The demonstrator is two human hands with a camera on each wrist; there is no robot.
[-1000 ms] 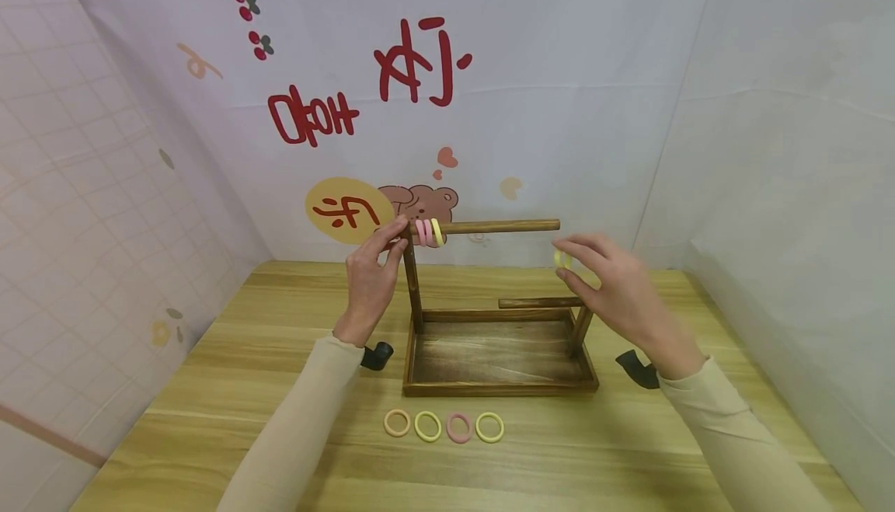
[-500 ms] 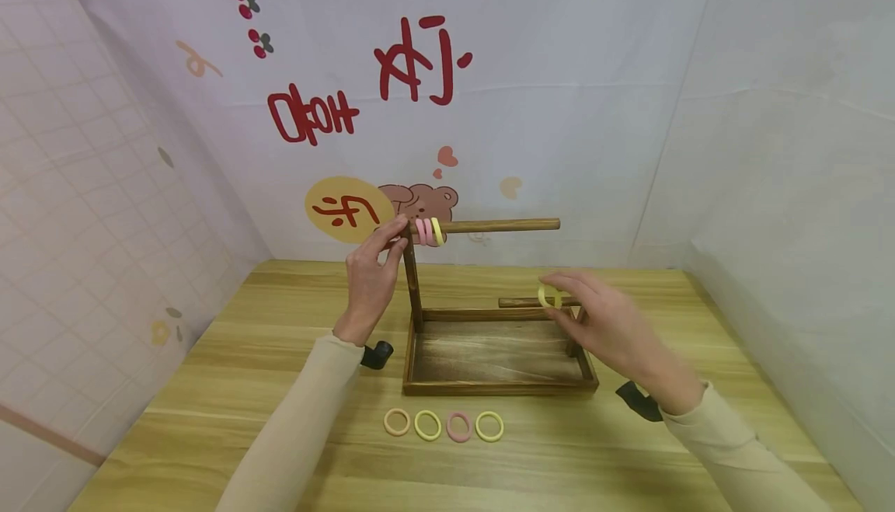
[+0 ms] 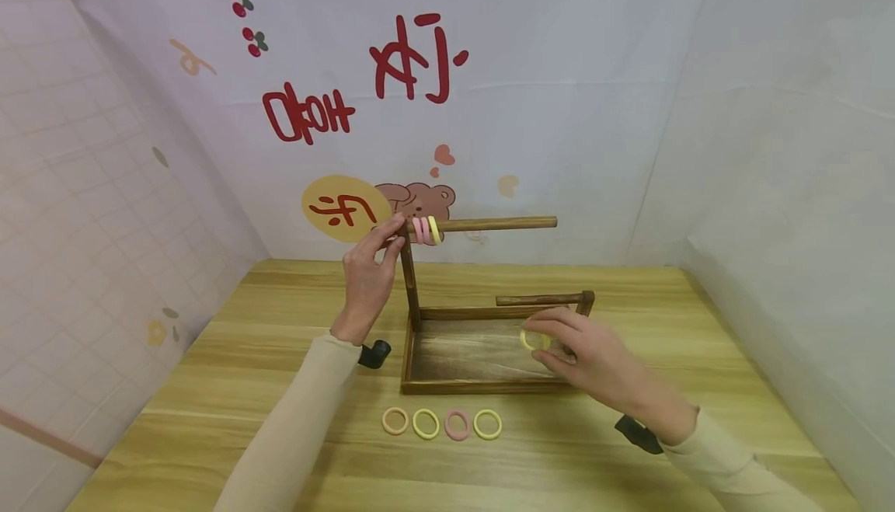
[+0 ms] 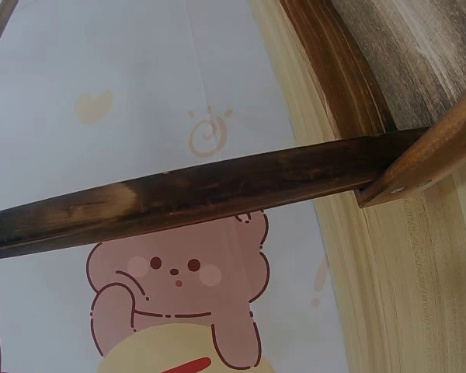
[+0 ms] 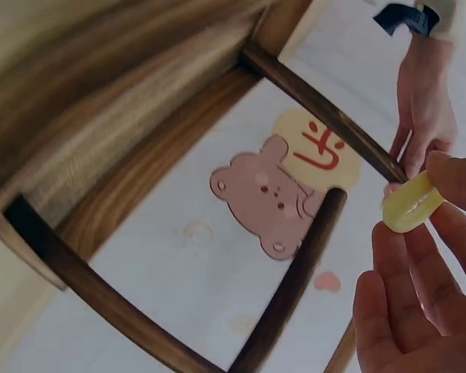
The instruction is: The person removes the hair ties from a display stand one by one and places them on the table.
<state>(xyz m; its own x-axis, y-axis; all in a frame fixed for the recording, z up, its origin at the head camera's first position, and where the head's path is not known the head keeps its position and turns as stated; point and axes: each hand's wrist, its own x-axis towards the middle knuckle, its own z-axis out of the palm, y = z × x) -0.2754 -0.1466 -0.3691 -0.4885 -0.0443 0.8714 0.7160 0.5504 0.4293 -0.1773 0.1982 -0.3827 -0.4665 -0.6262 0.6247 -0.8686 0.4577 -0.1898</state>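
My left hand [image 3: 368, 279] holds the top of the tall post of a brown wooden stand [image 3: 412, 279]; in the left wrist view only a sliver of finger shows at the left edge. Two pink rings [image 3: 422, 231] and a yellow ring [image 3: 435, 230] hang on the stand's upper rod [image 3: 503, 224], close to that post. My right hand [image 3: 594, 353] pinches another yellow ring [image 5: 412, 203] between thumb and fingertips. In the head view this hand is over the right part of the stand's tray, in front of the short lower rod [image 3: 538, 300].
In front of the tray [image 3: 475, 388] lies a row of loose rings: an orange ring [image 3: 395, 421], a yellow ring [image 3: 426, 424], a pink ring [image 3: 457, 425] and a pale yellow ring [image 3: 487, 424]. A printed cloth [image 3: 573, 108] hangs behind the wooden table [image 3: 280, 434].
My right hand has moved down and left with the yellow ring, from beside the upper rod's free end, past the lower rod, to over the tray. My left hand stays at the post.
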